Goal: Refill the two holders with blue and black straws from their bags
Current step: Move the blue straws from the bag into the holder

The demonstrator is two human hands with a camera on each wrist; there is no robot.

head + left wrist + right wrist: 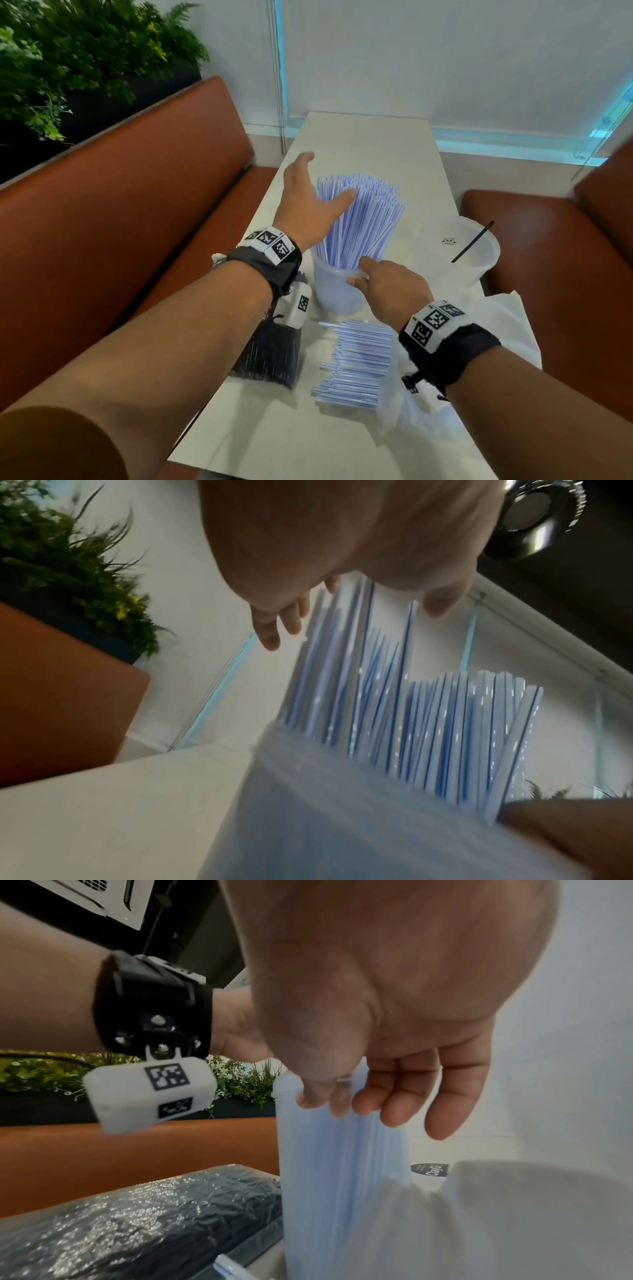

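A café or drink-shop seating booth is suggested. A long, narrow white bench [370, 144] is flanked on either side by brown leather-look padded booth seats [144, 192]. Behind the seat to the left of the bench, a dark planter filled with green leafy foliage [78, 58] is seen. On the bench, a translucent plastic tub crammed with blue-striped white drinking straws [356, 212] is stood, with a clear plastic cup bearing a small panda logo [459, 246] near it.

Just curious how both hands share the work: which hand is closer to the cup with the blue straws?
Right. The right hand pinches the cup's rim. The left hand is higher up, open, against the blue straws' upper part, not on the cup.
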